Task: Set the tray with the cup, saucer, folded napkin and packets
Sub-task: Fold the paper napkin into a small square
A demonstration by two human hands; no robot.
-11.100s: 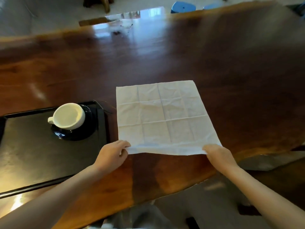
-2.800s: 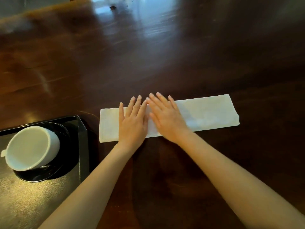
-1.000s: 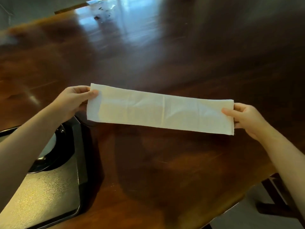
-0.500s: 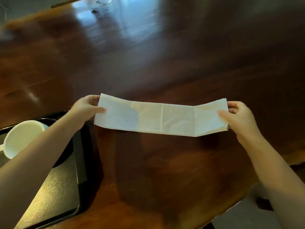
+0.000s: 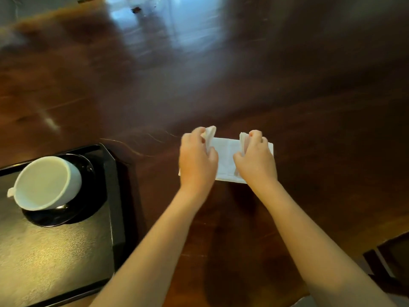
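Both hands are busy with the napkin [image 5: 225, 157] in the head view. The left hand [image 5: 197, 165] has its thumb and curled fingers pinched on the napkin's left end, and the right hand [image 5: 256, 162] pinches the right end the same way. Half a second ago the white strip hung stretched in the air between hands held well apart. Now the hands have come close together, the cloth lies low on the wooden table [image 5: 221, 96], and each end is lifted and turned in toward the middle (a short stretch of flat cloth shows between the two flaps).

I judge the strip is being closed into a compact packet, so the folding is nearly done. The napkin sits to the right of the black tray [image 5: 110, 196], apart from it. On the tray the white cup [image 5: 44, 182] already rests on its dark saucer [image 5: 66, 216]. No packets are in view, so that part looks yet to come.
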